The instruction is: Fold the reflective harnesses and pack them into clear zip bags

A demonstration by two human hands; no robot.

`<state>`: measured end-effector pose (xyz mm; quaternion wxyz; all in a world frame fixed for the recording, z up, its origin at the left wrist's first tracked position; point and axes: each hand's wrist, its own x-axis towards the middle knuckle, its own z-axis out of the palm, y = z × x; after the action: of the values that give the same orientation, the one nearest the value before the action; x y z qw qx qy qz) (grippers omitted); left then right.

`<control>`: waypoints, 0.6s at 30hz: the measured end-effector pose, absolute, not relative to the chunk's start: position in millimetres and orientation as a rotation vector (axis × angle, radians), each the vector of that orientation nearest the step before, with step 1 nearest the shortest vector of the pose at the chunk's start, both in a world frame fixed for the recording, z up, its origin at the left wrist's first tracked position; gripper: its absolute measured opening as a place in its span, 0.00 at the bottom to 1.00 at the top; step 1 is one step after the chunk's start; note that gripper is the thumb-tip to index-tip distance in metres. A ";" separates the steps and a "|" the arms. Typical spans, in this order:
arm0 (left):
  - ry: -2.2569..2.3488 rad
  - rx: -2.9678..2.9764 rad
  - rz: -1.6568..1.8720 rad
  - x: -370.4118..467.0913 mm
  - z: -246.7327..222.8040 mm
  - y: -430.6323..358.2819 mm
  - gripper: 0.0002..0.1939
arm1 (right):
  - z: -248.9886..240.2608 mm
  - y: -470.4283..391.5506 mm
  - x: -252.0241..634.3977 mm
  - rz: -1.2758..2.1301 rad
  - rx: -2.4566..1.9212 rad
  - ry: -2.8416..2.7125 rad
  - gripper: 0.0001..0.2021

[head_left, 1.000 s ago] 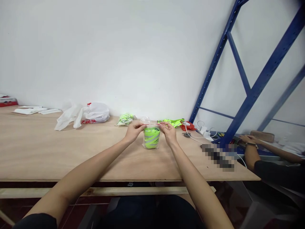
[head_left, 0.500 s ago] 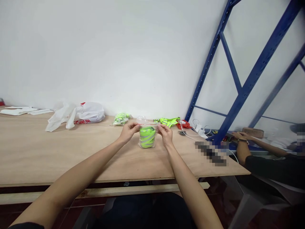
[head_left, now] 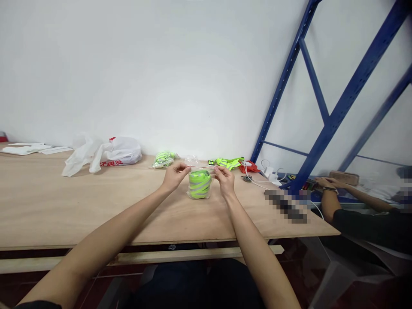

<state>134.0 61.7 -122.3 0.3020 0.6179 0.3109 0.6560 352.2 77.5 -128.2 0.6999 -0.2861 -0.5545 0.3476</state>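
A clear zip-lock bag (head_left: 199,184) with a folded neon-yellow and silver reflective strap inside stands upright on the wooden table (head_left: 154,223). My left hand (head_left: 175,176) pinches the left end of its red-lined top edge. At the right end, my right hand (head_left: 224,178) grips the same edge between thumb and fingers. The mouth of the bag is stretched straight between both hands. Behind my left hand lies another clear bag with neon-yellow straps (head_left: 163,159). Loose neon-yellow reflective straps with a black buckle (head_left: 228,163) lie behind my right hand.
A white plastic bag with red print (head_left: 122,151) and white sheets (head_left: 28,148) lie at the back left. On the right are a red packet (head_left: 250,167), white cables and chargers (head_left: 270,174), and a blurred-out dark object (head_left: 286,207). Beyond the blue rack (head_left: 328,124), another person's hands (head_left: 325,182) are at work.
Both hands keep their hold on the bag's top edge. The edge now looks flatter and tilted, and the bag has barely shifted. The view has moved very slightly.
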 end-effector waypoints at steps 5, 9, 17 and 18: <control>0.769 1.740 1.677 138.7 -118.5 51.2 0.19 | -119.4 58.7 354.9 0.681 -0.657 -1.317 0.14; 0.719 1.844 1.619 145.3 -113.5 39.8 0.18 | -120.0 27.2 365.2 0.610 -0.692 -1.397 0.13; 0.566 2.399 1.559 158.8 -112.0 14.9 0.12 | -133.6 -26.2 400.9 0.191 -0.819 -1.675 0.08; 0.529 2.462 1.508 160.2 -113.0 13.2 0.11 | -135.1 -30.3 404.1 0.144 -0.829 -1.695 0.07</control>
<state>160.2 13.2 -113.0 0.1030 0.8344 0.1792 0.5110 404.1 -30.3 -135.1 0.5849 -0.3553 -0.7265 0.0618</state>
